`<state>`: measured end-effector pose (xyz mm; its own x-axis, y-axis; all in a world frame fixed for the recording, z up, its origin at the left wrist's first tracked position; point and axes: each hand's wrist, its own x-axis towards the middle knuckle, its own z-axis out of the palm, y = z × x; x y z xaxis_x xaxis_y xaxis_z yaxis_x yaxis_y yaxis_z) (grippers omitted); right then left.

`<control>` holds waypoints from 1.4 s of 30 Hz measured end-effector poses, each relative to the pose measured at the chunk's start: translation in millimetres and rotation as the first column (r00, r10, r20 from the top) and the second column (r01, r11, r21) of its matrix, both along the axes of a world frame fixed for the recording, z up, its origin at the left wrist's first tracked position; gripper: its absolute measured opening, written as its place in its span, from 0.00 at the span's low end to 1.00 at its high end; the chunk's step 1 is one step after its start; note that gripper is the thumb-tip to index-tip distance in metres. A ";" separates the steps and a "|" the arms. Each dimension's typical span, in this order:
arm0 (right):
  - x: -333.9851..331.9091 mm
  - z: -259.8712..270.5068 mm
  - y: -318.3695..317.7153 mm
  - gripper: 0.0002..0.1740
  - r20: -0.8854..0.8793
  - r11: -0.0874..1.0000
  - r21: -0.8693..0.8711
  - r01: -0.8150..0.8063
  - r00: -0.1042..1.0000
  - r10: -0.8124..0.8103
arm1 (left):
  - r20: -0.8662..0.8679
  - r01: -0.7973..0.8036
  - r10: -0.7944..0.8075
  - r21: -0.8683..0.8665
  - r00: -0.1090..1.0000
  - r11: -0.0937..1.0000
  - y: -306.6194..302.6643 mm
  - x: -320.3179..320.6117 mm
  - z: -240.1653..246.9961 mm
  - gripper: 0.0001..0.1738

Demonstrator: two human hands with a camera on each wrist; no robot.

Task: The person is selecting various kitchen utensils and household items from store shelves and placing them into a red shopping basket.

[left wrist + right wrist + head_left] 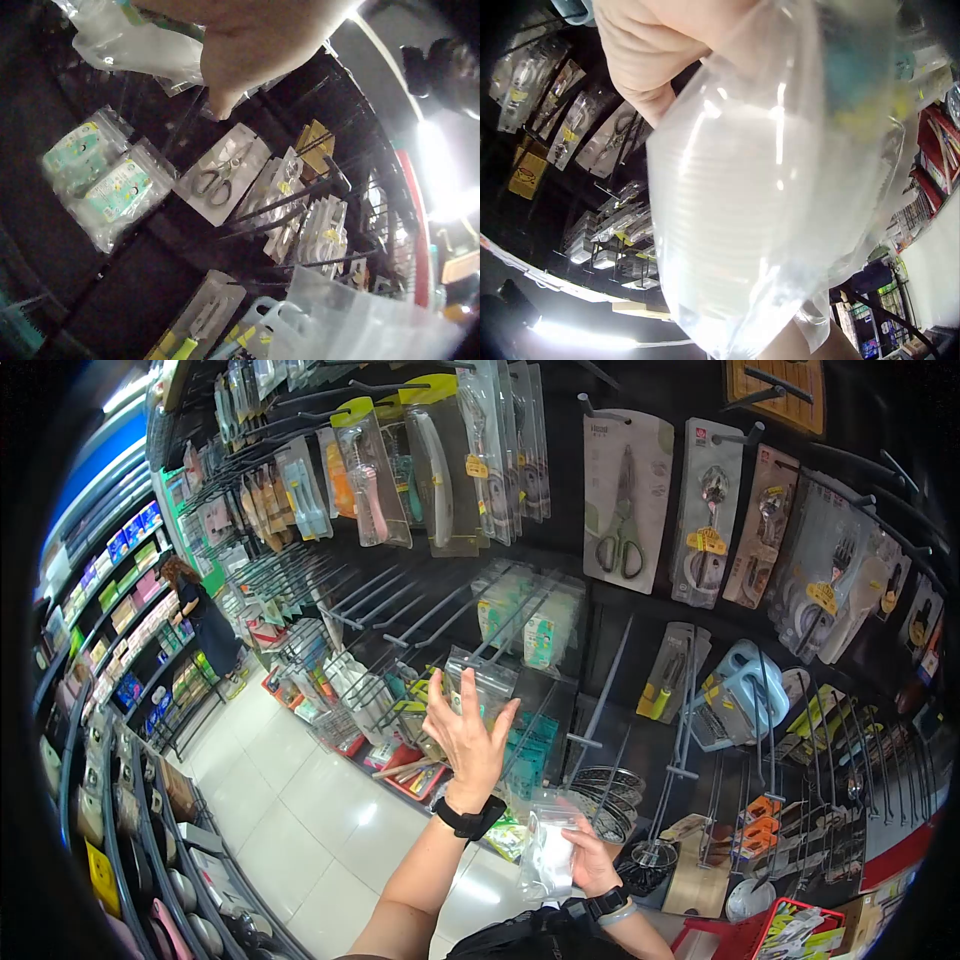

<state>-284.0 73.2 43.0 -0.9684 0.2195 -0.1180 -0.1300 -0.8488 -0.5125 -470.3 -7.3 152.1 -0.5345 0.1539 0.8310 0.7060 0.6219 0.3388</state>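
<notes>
My left hand point(465, 745) is raised in front of the hook rack, fingers spread and thumb apart. Just behind its fingertips hangs a clear plastic package point(490, 678). In the left wrist view, the thumb side of that hand point(255, 45) overlaps another view of clear plastic packaging point(142, 49). Lower down, my right hand point(597, 860) grips a clear plastic bag point(547, 850) with something whitish inside. Seen from the right wrist, the bag point(727, 202) fills the middle and shows faint ridged lines in its contents; part of the right hand is behind it.
Green-labelled packets point(540, 625) hang on hooks behind the left hand. Carded scissors point(625, 500) and other kitchen tools surround them. Metal hooks point(430, 610) jut outward. A red basket point(800, 930) stands at lower right. A person point(200, 615) is down the tiled aisle point(330, 800).
</notes>
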 end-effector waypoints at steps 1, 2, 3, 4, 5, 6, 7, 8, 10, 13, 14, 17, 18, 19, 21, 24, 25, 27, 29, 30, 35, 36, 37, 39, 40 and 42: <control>-0.1 -1.7 1.1 0.34 -0.001 1.000 0.000 0.003 1.000 -0.003 | -0.034 -0.016 0.016 -0.015 0.999 1.000 1.6 0.2 -0.9 0.44; -0.3 -4.7 2.8 0.34 -0.002 1.000 0.001 0.009 1.000 -0.009 | -0.036 -0.013 0.012 -0.014 0.999 1.000 3.1 -0.1 -1.9 0.44; -0.4 -6.4 4.1 0.34 -0.003 1.000 0.001 0.015 1.000 -0.015 | -0.029 -0.023 0.023 -0.008 0.999 1.000 4.8 -0.6 -3.4 0.45; 0.2 -6.3 4.9 0.34 -0.004 1.000 0.002 0.019 1.000 -0.019 | -0.021 -0.032 0.032 -0.001 0.999 0.999 7.1 -1.2 -5.0 0.45; 0.8 -5.6 5.8 0.34 0.001 1.000 0.003 0.030 1.000 -0.030 | -0.022 -0.028 0.028 0.000 0.999 1.000 10.3 -2.4 -6.2 0.45; 1.3 -4.7 7.1 0.34 0.006 0.999 0.006 0.041 0.999 -0.041 | 0.000 -0.028 0.028 -0.003 1.000 1.000 14.4 -4.0 -7.3 0.46; 2.0 -4.2 8.4 0.34 0.003 0.999 0.008 0.046 0.999 -0.046 | 0.020 -0.027 0.027 -0.006 0.999 1.000 19.0 -6.3 -8.3 0.46; 3.1 -4.1 9.6 0.34 0.001 0.999 0.009 0.048 0.999 -0.048 | 0.015 -0.021 0.021 -0.004 1.000 1.000 25.2 -8.7 -9.4 0.46; 5.4 -3.7 13.0 0.34 -0.009 0.998 0.013 0.062 0.998 -0.062 | 0.053 -0.013 0.013 0.013 0.999 1.000 40.7 -14.7 -11.6 0.46; 11.9 -3.5 18.7 0.33 0.011 0.993 0.024 0.112 0.994 -0.113 | 0.057 0.043 -0.045 0.032 0.997 0.999 65.9 -28.3 -11.2 0.46; 14.0 -3.6 20.0 0.34 0.021 0.990 0.019 0.139 0.990 -0.140 | 0.066 0.060 -0.063 0.045 0.996 0.997 75.3 -32.9 -10.8 0.46; 19.6 -1.2 23.1 0.32 0.022 0.975 0.033 0.220 0.975 -0.220 | 0.086 0.087 -0.091 0.043 0.992 0.995 101.9 -48.3 -11.7 0.46; 22.4 -0.8 23.8 0.31 0.015 0.965 0.050 0.258 0.966 -0.259 | 0.084 0.088 -0.093 0.064 0.992 0.994 111.0 -57.2 -15.9 0.47; 25.0 -1.9 25.4 0.31 0.019 0.961 0.048 0.273 0.961 -0.274 | 0.088 0.103 -0.108 0.061 0.990 0.993 116.3 -60.4 -15.8 0.47; 28.3 -7.1 29.8 0.29 0.000 0.935 0.078 0.347 0.938 -0.348 | 0.095 0.060 -0.068 0.087 0.993 0.994 122.0 -60.4 -13.4 0.47; 30.5 -7.7 34.4 0.28 -0.021 0.900 0.124 0.419 0.907 -0.420 | 0.182 0.043 -0.068 0.143 0.981 0.989 111.9 -44.5 -16.5 0.47; 32.6 -7.9 34.8 0.28 -0.029 0.889 0.128 0.440 0.898 -0.440 | 0.215 0.073 -0.114 0.190 0.970 0.979 104.4 -34.9 -20.3 0.46; 34.0 -13.4 36.5 0.28 -0.028 0.883 0.139 0.449 0.893 -0.450 | 0.140 0.328 -0.388 0.326 0.911 0.887 85.6 -18.5 -37.2 0.39; 30.3 -8.6 35.4 0.27 -0.037 0.900 0.126 0.417 0.909 -0.415 | 0.471 0.603 -0.770 0.485 0.429 0.633 63.5 -5.2 -64.0 0.37; 29.2 -1.1 32.7 0.26 -0.036 0.908 0.132 0.397 0.918 -0.396 | 0.506 0.615 -0.855 0.640 0.112 0.460 51.6 10.1 -67.8 0.37; 11.5 -2.0 16.7 0.22 -0.055 0.935 0.137 0.327 0.945 -0.322 | 0.467 0.560 -0.741 0.815 -0.483 0.149 8.5 57.3 -97.6 0.36; 7.5 -5.3 12.9 0.20 -0.058 0.938 0.138 0.319 0.948 -0.314 | 0.537 0.612 -0.706 0.769 -0.461 0.184 1.2 63.3 -97.5 0.35; 3.4 -8.2 10.0 0.20 -0.063 0.943 0.141 0.300 0.954 -0.294 | 0.536 0.611 -0.718 0.767 -0.445 0.194 -3.9 66.7 -96.7 0.35; -5.4 -10.5 4.7 0.20 -0.054 0.917 0.235 0.323 0.946 -0.319 | 0.425 0.364 -0.748 0.894 -0.510 0.260 -13.4 70.8 -92.8 0.34; -8.4 -7.8 1.2 0.20 -0.062 0.923 0.237 0.303 0.953 -0.297 | 0.388 0.340 -0.796 0.908 -0.464 0.245 -18.7 73.2 -89.3 0.34; -11.4 3.1 -7.4 0.21 -0.060 0.945 0.145 0.293 0.956 -0.288 | 0.337 0.283 -0.868 0.928 -0.366 0.241 -28.9 65.1 -90.1 0.34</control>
<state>-295.5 65.8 46.1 -0.8631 0.5043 -0.0271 -0.3807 -0.6849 -0.6213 -405.2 -36.2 62.0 -0.4980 0.8621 0.0935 -0.3827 -0.3153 0.8684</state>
